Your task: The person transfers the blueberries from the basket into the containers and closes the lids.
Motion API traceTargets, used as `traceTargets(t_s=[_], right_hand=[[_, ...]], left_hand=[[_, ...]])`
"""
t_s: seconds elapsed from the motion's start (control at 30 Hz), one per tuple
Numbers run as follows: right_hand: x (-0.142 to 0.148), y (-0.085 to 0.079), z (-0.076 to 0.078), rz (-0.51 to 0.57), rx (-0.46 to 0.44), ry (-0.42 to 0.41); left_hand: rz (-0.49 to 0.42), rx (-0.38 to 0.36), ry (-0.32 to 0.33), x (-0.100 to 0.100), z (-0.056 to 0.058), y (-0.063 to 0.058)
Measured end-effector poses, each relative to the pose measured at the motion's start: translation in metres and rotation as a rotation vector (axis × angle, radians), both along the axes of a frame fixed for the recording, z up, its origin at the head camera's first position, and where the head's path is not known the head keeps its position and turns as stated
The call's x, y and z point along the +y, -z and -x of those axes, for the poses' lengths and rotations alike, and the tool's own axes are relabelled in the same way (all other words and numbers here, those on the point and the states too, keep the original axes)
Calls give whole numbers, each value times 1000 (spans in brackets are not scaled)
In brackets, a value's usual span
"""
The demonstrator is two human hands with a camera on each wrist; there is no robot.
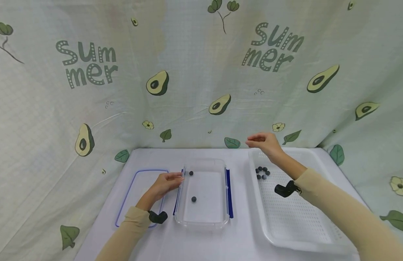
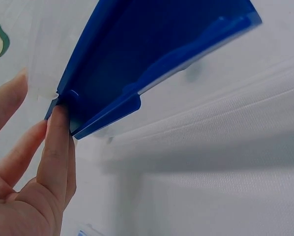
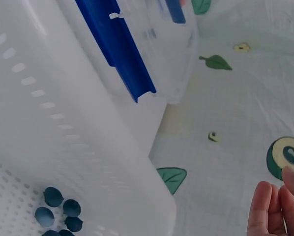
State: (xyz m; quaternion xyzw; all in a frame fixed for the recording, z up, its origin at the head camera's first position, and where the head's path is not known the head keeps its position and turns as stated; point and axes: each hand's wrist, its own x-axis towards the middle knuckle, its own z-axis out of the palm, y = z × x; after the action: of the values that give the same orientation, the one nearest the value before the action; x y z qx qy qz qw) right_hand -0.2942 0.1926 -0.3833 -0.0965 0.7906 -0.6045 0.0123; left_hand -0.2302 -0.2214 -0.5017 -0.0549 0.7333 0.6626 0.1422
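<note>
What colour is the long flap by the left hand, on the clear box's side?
Blue; the flap shows best in the left wrist view.

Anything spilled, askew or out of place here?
Nothing stands out. The visible blueberries sit inside the clear container or the white perforated basket, none loose on the table; the blue-edged lid lies beside the container.

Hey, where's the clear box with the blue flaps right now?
In the head view, the clear box sits at lower centre, between the blue-rimmed lid on the left and the white basket on the right, with the left hand touching its left flap.
</note>
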Motion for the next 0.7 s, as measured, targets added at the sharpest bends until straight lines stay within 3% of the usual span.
traceTargets(t_s=[0.3,0.7], right_hand=[[23,23,-8,5,-10,46],[42,65,-25,-165,-5,158]], left_hand=[[-20,-6,-3,0,1,0],[-15,-2,27,-4,0,3]])
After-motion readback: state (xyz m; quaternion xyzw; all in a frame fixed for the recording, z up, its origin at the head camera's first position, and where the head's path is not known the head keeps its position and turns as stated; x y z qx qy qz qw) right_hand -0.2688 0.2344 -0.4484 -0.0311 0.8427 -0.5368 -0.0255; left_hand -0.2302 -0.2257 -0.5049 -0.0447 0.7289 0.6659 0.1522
